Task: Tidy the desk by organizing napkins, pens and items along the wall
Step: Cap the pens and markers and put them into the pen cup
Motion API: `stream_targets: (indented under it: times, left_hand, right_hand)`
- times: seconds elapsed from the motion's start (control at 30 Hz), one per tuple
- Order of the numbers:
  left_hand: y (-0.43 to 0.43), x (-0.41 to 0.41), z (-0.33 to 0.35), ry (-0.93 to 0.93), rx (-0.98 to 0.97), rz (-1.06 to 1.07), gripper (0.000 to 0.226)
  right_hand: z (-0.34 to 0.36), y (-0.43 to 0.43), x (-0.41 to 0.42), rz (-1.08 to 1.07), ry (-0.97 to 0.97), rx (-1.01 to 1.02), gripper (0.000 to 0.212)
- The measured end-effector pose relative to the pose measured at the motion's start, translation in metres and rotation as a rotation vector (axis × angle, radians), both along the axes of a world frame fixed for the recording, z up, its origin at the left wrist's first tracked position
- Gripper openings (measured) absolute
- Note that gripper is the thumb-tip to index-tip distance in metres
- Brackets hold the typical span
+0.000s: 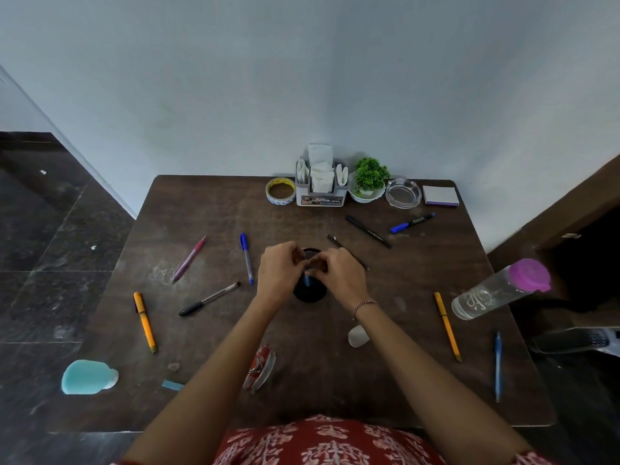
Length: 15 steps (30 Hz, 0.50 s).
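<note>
A black mesh pen cup (310, 293) stands in the middle of the dark wooden desk (235, 209). My left hand (278, 273) curls round its rim from the left. From the right, my right hand (340, 276) pinches the top of a light blue pen (307, 280) that stands in the cup. Loose on the desk lie a pink pen (188, 260), a blue pen (246, 258), a black pen (209, 299), an orange pen (145, 322), a black marker (368, 231), a blue marker (412, 223) and a yellow pencil (448, 325). A grey napkin holder (320, 196) stands by the wall.
Along the wall stand a tape roll (280, 191), a small green plant (369, 179), a glass ashtray (402, 193) and a sticky-note pad (440, 195). A clear bottle (496, 292) with a purple lid lies at the right edge. A teal bottle (87, 377) lies at the front left corner.
</note>
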<state>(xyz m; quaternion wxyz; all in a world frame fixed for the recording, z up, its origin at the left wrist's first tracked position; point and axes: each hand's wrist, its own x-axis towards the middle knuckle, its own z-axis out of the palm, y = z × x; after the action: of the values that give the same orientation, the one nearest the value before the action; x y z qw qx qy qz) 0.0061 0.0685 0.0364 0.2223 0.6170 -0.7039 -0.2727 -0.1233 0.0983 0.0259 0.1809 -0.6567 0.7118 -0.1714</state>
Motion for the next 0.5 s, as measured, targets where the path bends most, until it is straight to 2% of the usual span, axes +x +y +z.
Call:
stream_targets:
  times: [0.17, 0.5]
  left_hand:
    - [-0.001, 0.002, -0.012, -0.064, 0.031, 0.028, 0.011]
    - [-0.009, 0.008, -0.014, -0.131, -0.003, 0.126, 0.013]
  right_hand:
    - [-0.006, -0.006, 0.004, 0.048, 0.083, 0.019, 0.019]
    - [-0.013, -0.011, 0.006, 0.063, 0.076, -0.031, 0.019]
